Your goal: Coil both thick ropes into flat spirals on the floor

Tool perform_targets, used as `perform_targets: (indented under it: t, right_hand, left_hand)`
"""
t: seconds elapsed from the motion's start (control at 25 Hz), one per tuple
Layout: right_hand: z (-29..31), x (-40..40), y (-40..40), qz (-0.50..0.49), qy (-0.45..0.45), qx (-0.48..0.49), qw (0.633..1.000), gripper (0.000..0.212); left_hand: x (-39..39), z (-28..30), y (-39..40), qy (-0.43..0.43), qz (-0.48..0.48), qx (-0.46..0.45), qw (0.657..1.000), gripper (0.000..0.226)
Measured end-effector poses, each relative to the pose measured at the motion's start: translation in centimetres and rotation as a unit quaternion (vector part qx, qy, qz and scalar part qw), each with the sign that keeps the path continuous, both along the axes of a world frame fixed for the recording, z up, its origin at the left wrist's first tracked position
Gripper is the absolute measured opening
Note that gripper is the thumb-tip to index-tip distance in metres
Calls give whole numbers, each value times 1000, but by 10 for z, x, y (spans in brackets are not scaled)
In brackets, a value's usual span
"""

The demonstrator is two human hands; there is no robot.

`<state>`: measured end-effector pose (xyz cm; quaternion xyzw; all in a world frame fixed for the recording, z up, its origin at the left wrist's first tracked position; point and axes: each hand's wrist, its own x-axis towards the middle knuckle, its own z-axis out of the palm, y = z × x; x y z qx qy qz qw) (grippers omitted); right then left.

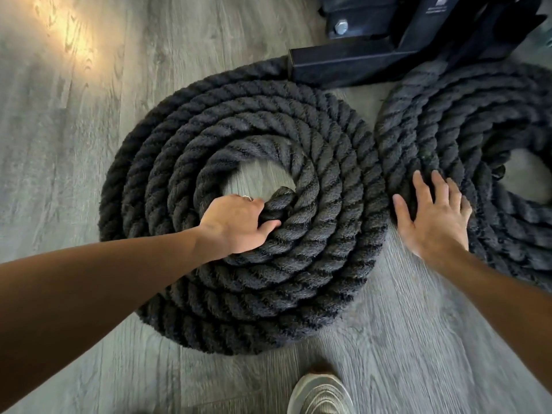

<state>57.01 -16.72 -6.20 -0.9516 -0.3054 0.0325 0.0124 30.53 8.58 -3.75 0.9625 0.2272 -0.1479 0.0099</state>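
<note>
- Head view: the left hand (pixel 239 224) grips the inner end of the left rope (pixel 301 264), fingers curled round it at about 6 o'clock of the coil's bare middle.
- The right hand (pixel 433 218) lies spread and flat, fingers straight, on the outer turns of the right rope (pixel 433 121) at its 8 o'clock edge.
- Two ropes, both thick, black, twisted and fuzzy, lie as flat spirals side by side, edges nearly touching, on grey wood-grain floor (pixel 74 144).
- A black metal frame (pixel 352 61) with one bolt stands at 12 o'clock.
- One pale shoe (pixel 321 394) shows at 6 o'clock.
</note>
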Motion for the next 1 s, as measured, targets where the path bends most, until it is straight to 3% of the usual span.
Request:
perform_targets:
  t: [0.28,0.4,0.48,0.56,0.68,0.84,1.0]
  right_hand:
    - [15,-12,8,-43,46,3,998,85]
    - [21,-73,22,16,84,26,996,79]
    - [16,-118,32,33,132,54,989,77]
    - [8,-131,40,8,131,69,989,73]
    - [2,-122,42,-12,115,91,989,64]
    - [-5,-113,44,8,96,99,990,56]
    - [6,-116,49,8,118,51,992,52]
  left_hand:
    - [-15,-3,-32,-29,86,-27,995,75]
    - [-61,1,-39,-72,66,-71,993,81]
    - [-98,2,-25,-86,37,-41,995,80]
    - [-135,2,1,-76,109,-10,991,78]
    - [-169,-4,23,-58,274,-24,960,84]
    - [-169,-13,18,-56,295,-14,954,87]
    - [-168,-3,22,-10,311,-61,948,91]
